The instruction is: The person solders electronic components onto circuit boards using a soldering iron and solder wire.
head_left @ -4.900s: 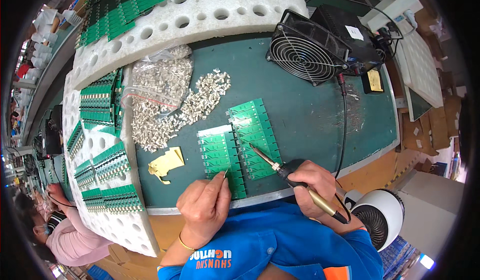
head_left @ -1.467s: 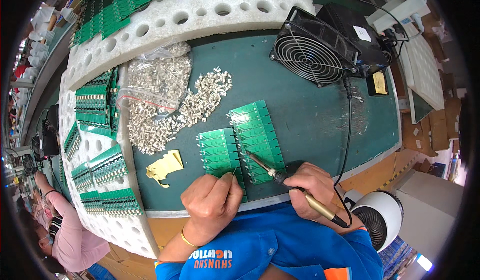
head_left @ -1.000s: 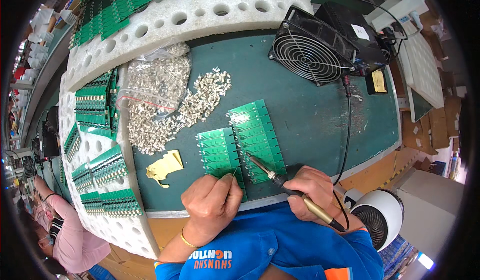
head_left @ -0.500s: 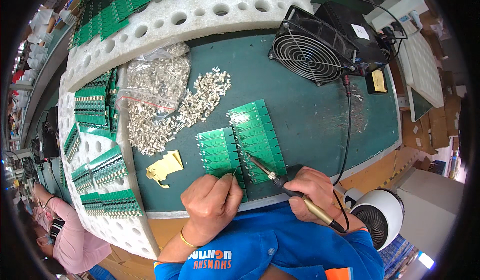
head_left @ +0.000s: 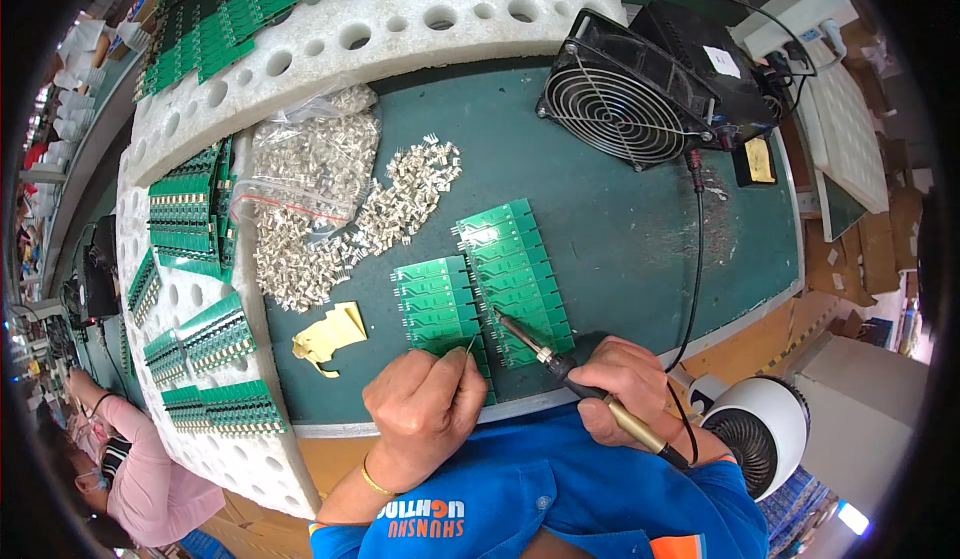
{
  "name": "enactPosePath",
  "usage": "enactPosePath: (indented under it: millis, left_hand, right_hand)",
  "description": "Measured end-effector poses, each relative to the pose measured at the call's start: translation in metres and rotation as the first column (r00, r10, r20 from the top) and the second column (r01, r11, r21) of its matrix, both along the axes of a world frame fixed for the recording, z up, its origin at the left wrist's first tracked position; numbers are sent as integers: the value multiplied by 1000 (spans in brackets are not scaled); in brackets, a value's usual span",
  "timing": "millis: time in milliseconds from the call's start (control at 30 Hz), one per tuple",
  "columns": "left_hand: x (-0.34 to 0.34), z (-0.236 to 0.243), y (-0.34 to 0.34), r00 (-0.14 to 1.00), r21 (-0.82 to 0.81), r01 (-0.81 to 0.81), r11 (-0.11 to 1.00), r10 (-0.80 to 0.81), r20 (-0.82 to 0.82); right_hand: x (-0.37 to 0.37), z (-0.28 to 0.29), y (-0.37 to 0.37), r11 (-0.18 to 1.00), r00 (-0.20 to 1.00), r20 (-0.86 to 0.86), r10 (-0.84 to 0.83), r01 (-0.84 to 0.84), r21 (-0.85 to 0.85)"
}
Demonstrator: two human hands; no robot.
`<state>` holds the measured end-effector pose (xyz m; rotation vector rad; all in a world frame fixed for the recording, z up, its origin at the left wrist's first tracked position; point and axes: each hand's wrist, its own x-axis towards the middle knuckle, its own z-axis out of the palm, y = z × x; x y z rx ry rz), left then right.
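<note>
Two green circuit board panels lie side by side on the bench before me: the right panel (head_left: pixel 512 254) and the left panel (head_left: pixel 432 294). My right hand (head_left: pixel 625 384) grips a soldering iron (head_left: pixel 632 421) with a gold-coloured handle, its tip at the left edge of the right panel. Between thumb and forefinger, my left hand (head_left: pixel 425 399) pinches a thin strand of solder wire (head_left: pixel 471 342) that points up toward the gap between the panels. That hand covers the near part of the left panel. Whether the wire touches the iron's tip, I cannot tell.
Small metal connectors (head_left: pixel 410 189) lie heaped beside a clear plastic bag (head_left: pixel 315 154) of more. A yellow scrap (head_left: pixel 332 336) is left of the panels. White foam (head_left: pixel 440 44) bears boards. A black fan (head_left: pixel 620 99) stands far right; the iron's cable (head_left: pixel 697 269) runs nearby.
The soldering iron's tip has shifted slightly nearer to me along the right panel's left edge. My left hand stays nearly still, pinching the solder wire.
</note>
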<state>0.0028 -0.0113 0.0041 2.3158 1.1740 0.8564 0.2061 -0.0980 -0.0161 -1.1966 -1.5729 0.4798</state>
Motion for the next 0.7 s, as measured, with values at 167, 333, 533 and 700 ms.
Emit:
enactPosePath:
  millis: [167, 333, 533, 700]
  left_hand:
    - [-2, -3, 3, 1000, 42, 16, 999, -16, -10]
    - [-5, 1, 2, 1000, 41, -1, 999, 2, -6]
    - [-12, 3, 1, 999, 21, -33, 999, 33, -11]
    - [-17, 2, -2, 1000, -21, 2, 1000, -2, 4]
  right_hand:
    - [2, 0, -2, 1000, 1000, 4, 5, -5, -10]
    - [5, 1, -2, 1000, 1000, 17, 6, -7, 6]
    - [7, 2, 0, 1000, 1000, 4, 6, -6, 7]
    - [8, 1, 2, 1000, 1000, -22, -3, 3, 16]
